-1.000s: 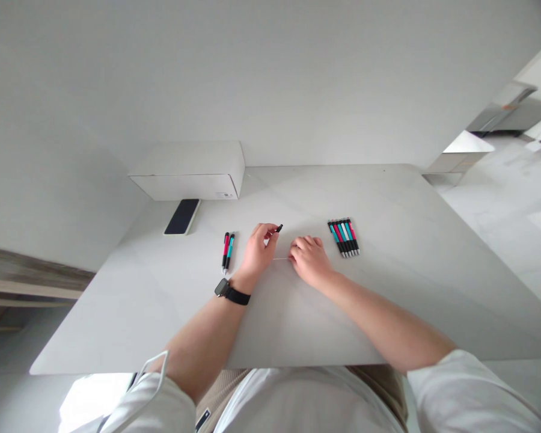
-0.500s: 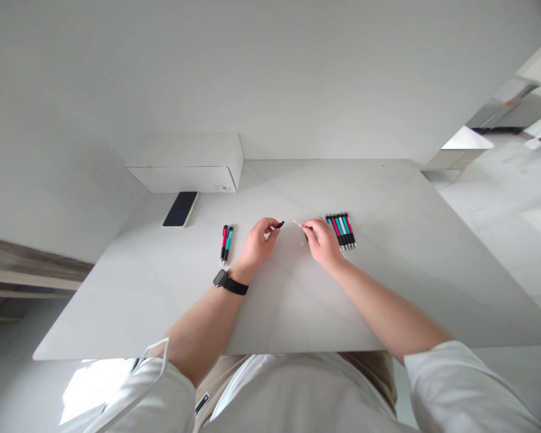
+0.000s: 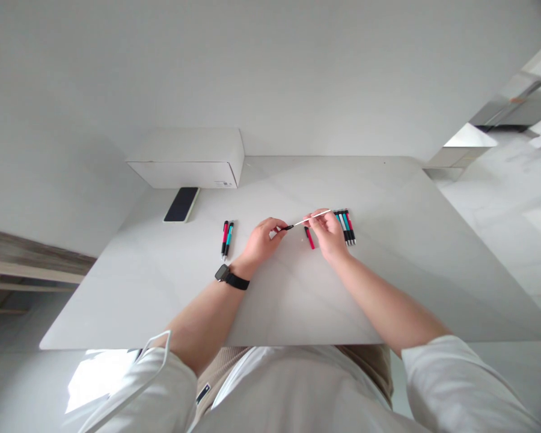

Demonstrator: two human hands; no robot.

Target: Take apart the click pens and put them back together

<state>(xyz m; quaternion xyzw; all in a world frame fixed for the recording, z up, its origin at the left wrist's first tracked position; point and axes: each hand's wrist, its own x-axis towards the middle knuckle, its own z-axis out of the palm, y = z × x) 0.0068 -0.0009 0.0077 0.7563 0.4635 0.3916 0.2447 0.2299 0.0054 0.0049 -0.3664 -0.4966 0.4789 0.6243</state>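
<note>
Pinched in my left hand (image 3: 265, 240) is a short black pen grip (image 3: 289, 228), its end pointing to the right. My right hand (image 3: 328, 237) holds a thin white pen refill (image 3: 303, 222) between thumb and fingers. The refill's left end meets the black grip; whether it goes inside is too small to tell. A loose red pen barrel (image 3: 309, 238) with a black clip lies on the table between my hands. Beside my right hand is a row of several pens (image 3: 348, 228) in red, teal and white, partly covered by it.
A red pen (image 3: 224, 237) and a teal pen (image 3: 229, 240) lie side by side left of my left hand. Farther back are a phone (image 3: 182, 204) and a long white box (image 3: 184, 174) against the wall. The white table's (image 3: 279, 313) front edge runs before my body.
My right hand has turned, and the white refill now shows at full length, touching the black grip. Before, a gap separated them. The red barrel has come into fuller view.
</note>
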